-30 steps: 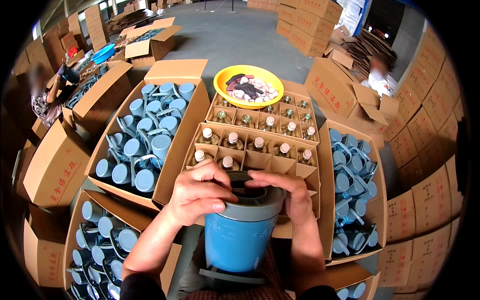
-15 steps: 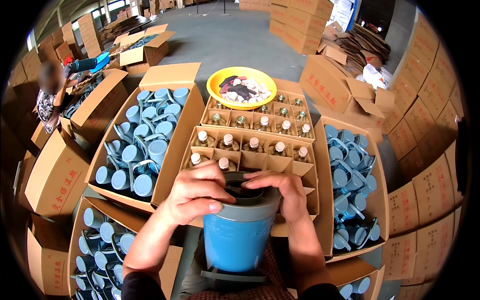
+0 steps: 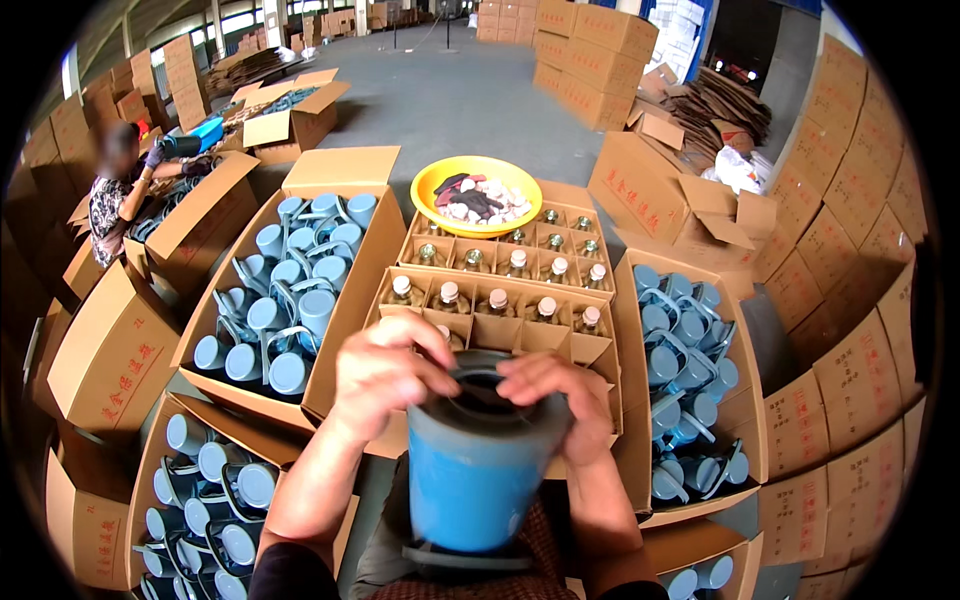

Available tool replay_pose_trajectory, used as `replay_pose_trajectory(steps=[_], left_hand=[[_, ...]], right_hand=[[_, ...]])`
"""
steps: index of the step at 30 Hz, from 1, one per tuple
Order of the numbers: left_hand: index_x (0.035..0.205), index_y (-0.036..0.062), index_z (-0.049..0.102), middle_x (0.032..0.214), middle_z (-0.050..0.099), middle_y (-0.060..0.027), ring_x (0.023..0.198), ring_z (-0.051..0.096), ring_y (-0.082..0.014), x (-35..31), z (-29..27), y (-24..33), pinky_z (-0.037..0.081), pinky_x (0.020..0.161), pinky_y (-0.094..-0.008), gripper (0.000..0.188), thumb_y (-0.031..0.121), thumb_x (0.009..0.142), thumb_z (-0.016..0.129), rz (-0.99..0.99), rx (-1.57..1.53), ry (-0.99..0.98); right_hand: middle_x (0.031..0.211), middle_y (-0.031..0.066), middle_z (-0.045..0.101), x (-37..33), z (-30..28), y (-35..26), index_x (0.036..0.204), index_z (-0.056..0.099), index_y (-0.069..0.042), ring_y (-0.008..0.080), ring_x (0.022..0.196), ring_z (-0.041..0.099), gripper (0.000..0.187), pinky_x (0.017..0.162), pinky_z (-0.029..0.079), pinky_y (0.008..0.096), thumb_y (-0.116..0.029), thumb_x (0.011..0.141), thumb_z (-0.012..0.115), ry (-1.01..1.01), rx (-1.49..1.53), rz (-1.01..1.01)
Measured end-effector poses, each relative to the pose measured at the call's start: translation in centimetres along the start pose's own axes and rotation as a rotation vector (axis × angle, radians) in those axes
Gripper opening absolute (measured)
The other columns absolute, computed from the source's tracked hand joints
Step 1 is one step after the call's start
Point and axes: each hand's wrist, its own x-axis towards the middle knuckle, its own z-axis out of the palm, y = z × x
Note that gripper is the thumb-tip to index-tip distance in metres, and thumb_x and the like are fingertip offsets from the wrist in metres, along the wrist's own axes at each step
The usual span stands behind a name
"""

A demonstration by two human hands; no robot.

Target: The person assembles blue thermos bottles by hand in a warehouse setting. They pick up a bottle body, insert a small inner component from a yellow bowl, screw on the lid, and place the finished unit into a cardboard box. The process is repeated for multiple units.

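Observation:
A blue insulated jug body (image 3: 472,490) stands upright before me, its bottom low over my lap. It has a dark grey collar (image 3: 530,425) with a round opening, blurred by motion. My left hand (image 3: 378,378) is closed on the collar's left side, fingers bent at the opening. On the other side my right hand (image 3: 580,405) wraps the collar, its fingertips over the inner rim. Just beyond is a divided carton (image 3: 590,350) of glass flask liners, several with pale caps (image 3: 498,300).
A yellow basin (image 3: 425,205) of pale caps and dark gloves rests on the farther liner carton. Cartons of blue jugs stand left (image 3: 380,240) and right (image 3: 755,440). Stacked cartons (image 3: 850,370) line the right. At far left another person (image 3: 112,200) holds a dark cylinder.
The jug tilts slightly, its collar shifting a little lower and to the right. Both hands keep hold of the collar, with my left fingers lifted and bent more. The view has shifted slightly.

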Motion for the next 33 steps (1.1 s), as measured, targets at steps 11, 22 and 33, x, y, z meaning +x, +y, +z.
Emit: replay_pose_trajectory(steps=[11, 22, 33], left_hand=[[0.093, -0.0044, 0.065, 0.083, 0.065, -0.008, 0.073, 0.061, -0.015, -12.1, 10.9, -9.4, 0.049, 0.067, -0.027, 0.038, 0.029, 0.094, 0.046, -1.029, -0.644, 0.11], [0.093, 0.0021, 0.063, 0.079, 0.063, -0.0214, 0.076, 0.063, -0.0367, -12.6, 12.7, -1.3, 0.049, 0.068, -0.0404, 0.026, 0.025, 0.092, 0.05, -0.636, 0.198, 0.193], [0.094, -0.0036, 0.062, 0.082, 0.064, -0.0104, 0.075, 0.06, -0.0188, -20.0, 8.3, -8.6, 0.05, 0.074, -0.0316, 0.035, 0.02, 0.098, 0.035, -0.72, -0.069, 0.734]], right_hand=[[0.069, 0.0092, 0.067, 2.5, 0.0, -12.9, 0.075, 0.067, -0.003, 0.0197, 0.062, 0.066, 0.018, 0.061, 0.049, 0.028, -0.015, 0.064, 0.075, -0.334, -1.071, 0.489], [0.062, 0.0053, 0.064, -1.2, -3.6, -11.8, 0.083, 0.069, -0.001, 0.0114, 0.057, 0.058, 0.018, 0.057, 0.046, 0.0268, -0.015, 0.073, 0.07, -0.116, -0.963, 0.672], [0.118, 0.0117, 0.06, -24.9, -1.2, -3.0, 0.11, 0.063, -0.003, 0.0213, 0.111, 0.055, 0.043, 0.098, 0.04, 0.0349, -0.025, 0.075, 0.073, -0.404, -0.592, 0.4]])
